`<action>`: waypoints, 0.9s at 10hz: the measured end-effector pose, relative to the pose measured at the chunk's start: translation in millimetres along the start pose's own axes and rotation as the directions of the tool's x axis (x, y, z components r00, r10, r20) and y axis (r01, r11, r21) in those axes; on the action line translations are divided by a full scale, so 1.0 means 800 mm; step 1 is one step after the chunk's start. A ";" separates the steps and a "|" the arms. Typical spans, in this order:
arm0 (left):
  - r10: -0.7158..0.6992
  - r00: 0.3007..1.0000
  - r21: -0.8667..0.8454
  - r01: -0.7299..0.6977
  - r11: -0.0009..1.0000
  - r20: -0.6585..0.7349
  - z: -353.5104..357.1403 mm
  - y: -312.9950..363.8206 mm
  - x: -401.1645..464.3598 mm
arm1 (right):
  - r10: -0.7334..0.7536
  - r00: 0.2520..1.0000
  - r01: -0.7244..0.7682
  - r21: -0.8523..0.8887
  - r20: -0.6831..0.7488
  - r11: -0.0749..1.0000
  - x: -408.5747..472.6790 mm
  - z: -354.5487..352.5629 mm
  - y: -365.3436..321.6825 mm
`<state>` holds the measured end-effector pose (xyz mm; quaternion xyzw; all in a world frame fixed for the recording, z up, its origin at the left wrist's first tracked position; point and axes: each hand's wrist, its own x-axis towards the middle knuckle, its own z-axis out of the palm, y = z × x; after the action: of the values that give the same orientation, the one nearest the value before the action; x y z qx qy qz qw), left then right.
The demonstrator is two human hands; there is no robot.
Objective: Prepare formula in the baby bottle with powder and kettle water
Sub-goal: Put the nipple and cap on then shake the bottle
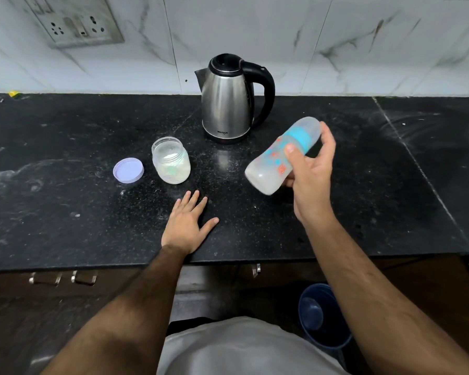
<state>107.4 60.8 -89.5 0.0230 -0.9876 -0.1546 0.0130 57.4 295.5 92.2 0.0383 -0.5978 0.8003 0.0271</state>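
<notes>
While right hand (310,182) grips tilted bottle (278,158): left hand (186,226) flat; kettle (228,101), jar (171,161) near.

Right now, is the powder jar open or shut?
Open: the jar has no lid, its mouth bare; the lid lies on the counter beside it.

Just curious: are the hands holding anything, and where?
The right hand grips the baby bottle around its middle, tilted above the counter. The left hand holds nothing.
</notes>
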 end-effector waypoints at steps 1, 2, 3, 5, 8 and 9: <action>-0.007 1.000 -0.001 0.007 1.000 -0.003 -0.001 0.000 0.000 | 0.057 0.977 -0.044 -0.068 0.205 0.997 -0.013 -0.001 0.000; -0.007 1.000 -0.002 0.007 1.000 -0.008 -0.001 0.001 0.000 | 0.023 0.995 -0.026 0.033 0.095 0.999 -0.011 0.001 -0.006; -0.012 1.000 -0.006 0.012 1.000 -0.004 -0.001 0.001 0.000 | 0.009 1.000 -0.008 0.076 -0.008 0.997 -0.009 0.004 -0.009; -0.011 1.000 -0.006 0.011 1.000 -0.011 0.000 0.002 0.000 | 0.008 0.992 -0.011 0.022 0.126 1.000 -0.016 0.007 -0.014; -0.015 1.000 -0.003 0.015 1.000 -0.011 -0.001 0.002 -0.001 | 0.011 0.972 -0.001 -0.043 0.236 0.999 -0.021 0.006 -0.021; -0.011 1.000 -0.011 0.011 1.000 -0.017 -0.001 0.002 -0.001 | -0.015 0.998 0.012 0.054 0.062 0.998 -0.010 0.011 -0.021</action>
<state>107.9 62.1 -88.5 0.0297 -0.9865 -0.1597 0.0205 66.8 291.5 110.1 0.0679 -0.5765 0.8142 0.0128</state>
